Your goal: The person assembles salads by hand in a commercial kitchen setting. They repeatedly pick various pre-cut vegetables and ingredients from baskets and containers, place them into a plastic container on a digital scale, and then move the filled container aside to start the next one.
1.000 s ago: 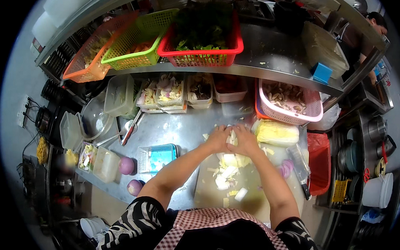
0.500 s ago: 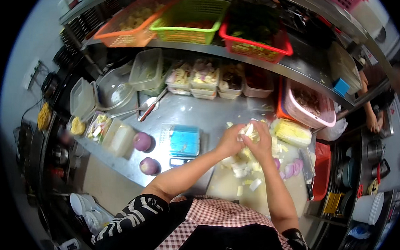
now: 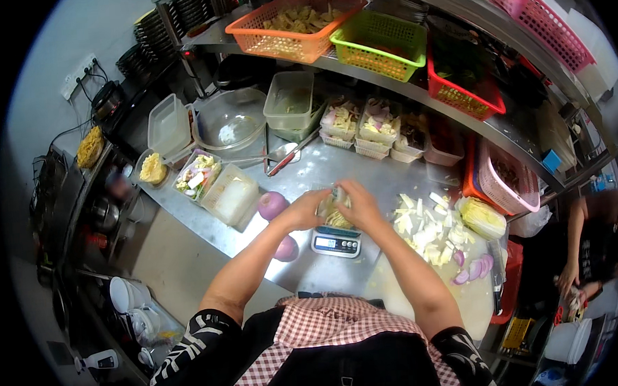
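Chopped cabbage — between the left hand and right hand, both half-closed round it, above the digital scale; contact with the scale cannot be told. Cabbage pieces and onion slices lie on the cutting board — right of the scale.

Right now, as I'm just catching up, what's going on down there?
The left hand and the right hand are close together over a small digital scale, with pale cut vegetable between them; whether they grip it or are letting go is hard to tell. A pile of chopped cabbage lies on the cutting board to the right, near purple onion slices and a knife. Two purple onions sit left of the scale.
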`<state>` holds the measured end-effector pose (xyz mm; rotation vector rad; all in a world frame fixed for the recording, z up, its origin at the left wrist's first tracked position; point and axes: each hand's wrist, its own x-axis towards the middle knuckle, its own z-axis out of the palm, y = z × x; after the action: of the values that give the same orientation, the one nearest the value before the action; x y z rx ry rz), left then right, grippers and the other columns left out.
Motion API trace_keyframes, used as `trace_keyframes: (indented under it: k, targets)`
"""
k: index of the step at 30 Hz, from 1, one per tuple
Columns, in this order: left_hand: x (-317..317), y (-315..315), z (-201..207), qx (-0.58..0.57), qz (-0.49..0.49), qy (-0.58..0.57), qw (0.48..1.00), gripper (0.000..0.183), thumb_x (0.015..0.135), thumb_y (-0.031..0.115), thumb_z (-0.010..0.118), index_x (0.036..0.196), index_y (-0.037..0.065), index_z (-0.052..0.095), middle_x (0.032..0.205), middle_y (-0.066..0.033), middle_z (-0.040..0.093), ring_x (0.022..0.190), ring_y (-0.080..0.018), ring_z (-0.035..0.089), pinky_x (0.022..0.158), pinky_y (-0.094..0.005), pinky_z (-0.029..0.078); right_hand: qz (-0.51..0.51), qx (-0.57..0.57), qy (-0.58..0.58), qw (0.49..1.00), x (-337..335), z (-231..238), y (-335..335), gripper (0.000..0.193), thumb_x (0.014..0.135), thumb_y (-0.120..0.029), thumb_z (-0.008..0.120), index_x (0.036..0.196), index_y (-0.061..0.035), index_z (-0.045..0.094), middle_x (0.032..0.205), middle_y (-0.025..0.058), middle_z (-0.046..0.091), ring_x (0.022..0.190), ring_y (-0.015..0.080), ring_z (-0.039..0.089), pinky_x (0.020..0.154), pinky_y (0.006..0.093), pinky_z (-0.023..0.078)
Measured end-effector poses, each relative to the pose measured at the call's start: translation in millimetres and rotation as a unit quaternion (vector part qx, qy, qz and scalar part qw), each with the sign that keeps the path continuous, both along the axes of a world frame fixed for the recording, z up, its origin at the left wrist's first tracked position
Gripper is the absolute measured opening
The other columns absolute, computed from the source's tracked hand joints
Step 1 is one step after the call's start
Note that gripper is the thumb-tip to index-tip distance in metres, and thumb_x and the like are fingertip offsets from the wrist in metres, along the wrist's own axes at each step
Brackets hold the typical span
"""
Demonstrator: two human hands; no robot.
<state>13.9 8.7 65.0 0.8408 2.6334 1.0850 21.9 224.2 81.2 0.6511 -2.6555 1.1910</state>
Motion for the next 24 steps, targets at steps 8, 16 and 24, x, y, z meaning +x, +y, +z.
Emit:
trace_keyframes:
  k: [8,16,24]
  targets:
    - [-4.2,-30.6,-25.5,0.086,0.233,-0.059,0.967,0.061,0.089,0.026,0.069,0.143,0.005,0.049,0.132,-0.0176,0.06,0.104,-0.0291,0.063,0.087,-0.0382,0.053,-0.184,-0.021,-0.01,0.983,58.2,5.2,101.6,0.033,0.084,0.002,0.061,0.116,-0.0081,0.061,0.112,0.0188,0.068,0.104,0.042,0.064,0.088,0.0431,0.052]
    - [-11.9,-11.3,-73.0,0.262,0.231,-0.277,0.895,0.075,0.097,0.045,0.062,0.149,-0.004,0.039,0.137,-0.0194,0.057,0.119,-0.0232,0.058,0.1,-0.033,0.046,-0.168,0.251,-0.106,0.947,116.6,-7.9,145.0,0.052,0.075,-0.008,0.078,0.126,-0.0129,0.066,0.123,0.0117,0.067,0.12,0.0363,0.058,0.104,0.0444,0.045]
    - [-9.2,2.3,-48.2,0.317,0.229,-0.331,0.859,0.064,0.102,0.041,0.056,0.149,0.0,0.042,0.143,-0.0137,0.054,0.129,-0.0203,0.05,0.107,-0.0319,0.039,0.075,0.211,-0.014,0.974,23.3,24.8,-7.4,0.031,0.08,-0.014,0.071,0.111,-0.0147,0.073,0.117,0.0065,0.067,0.106,0.0325,0.061,0.091,0.044,0.05]
